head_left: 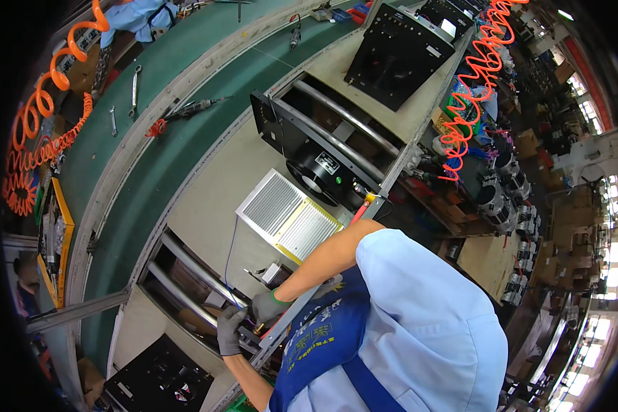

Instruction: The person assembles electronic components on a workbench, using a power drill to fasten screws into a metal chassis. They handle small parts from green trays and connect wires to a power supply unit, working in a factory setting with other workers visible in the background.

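Note:
My left hand, in a grey glove, is closed in a pinch on a thin blue wire above the conveyor's near edge. The wire runs up to the corner of a finned silver heat sink. My right hand, gloved in grey with a green cuff, is beside it with fingers curled down; what they grip is hidden. A small brass-coloured fitting shows just below the two hands. A small metal and black part lies right above my right hand.
Beyond the heat sink stands a black panel with a round motor. Metal rollers cross gaps in the conveyor. Black perforated housings stand farther along. The green bench holds wrenches and a power screwdriver. Orange coiled hoses hang overhead.

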Action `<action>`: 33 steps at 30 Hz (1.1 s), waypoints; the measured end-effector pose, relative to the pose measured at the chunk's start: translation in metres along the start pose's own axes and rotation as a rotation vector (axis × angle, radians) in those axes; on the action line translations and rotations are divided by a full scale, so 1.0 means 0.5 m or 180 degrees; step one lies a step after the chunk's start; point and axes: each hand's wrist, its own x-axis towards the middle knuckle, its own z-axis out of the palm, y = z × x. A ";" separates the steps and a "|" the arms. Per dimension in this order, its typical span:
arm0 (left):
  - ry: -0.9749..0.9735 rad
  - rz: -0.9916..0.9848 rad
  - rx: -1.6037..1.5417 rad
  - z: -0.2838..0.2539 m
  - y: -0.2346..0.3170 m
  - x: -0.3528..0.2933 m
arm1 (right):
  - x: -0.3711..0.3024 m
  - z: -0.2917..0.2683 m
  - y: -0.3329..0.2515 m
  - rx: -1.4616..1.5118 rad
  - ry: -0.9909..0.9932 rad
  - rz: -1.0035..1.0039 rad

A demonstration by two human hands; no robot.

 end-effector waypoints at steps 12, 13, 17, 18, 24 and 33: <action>-0.0007 0.0135 -0.0014 -0.006 -0.019 0.006 | -0.061 -0.124 -0.154 0.2094 0.0190 0.1818; 0.0008 0.0116 -0.0018 -0.002 -0.012 0.002 | -0.063 -0.127 -0.156 0.2132 0.0192 0.1820; 0.0008 0.0041 -0.0060 0.000 -0.009 0.001 | -0.065 -0.128 -0.159 0.2255 0.0205 0.1828; 0.0029 0.0041 -0.0025 0.002 -0.006 0.000 | -0.064 -0.126 -0.159 0.2271 0.0223 0.1828; 0.0085 0.0008 0.0012 0.012 0.000 -0.001 | -0.065 -0.120 -0.149 0.2143 0.0139 0.1785; -0.0072 0.0286 -0.0087 -0.009 -0.033 0.004 | -0.026 -0.065 -0.075 0.0278 -0.0423 0.0562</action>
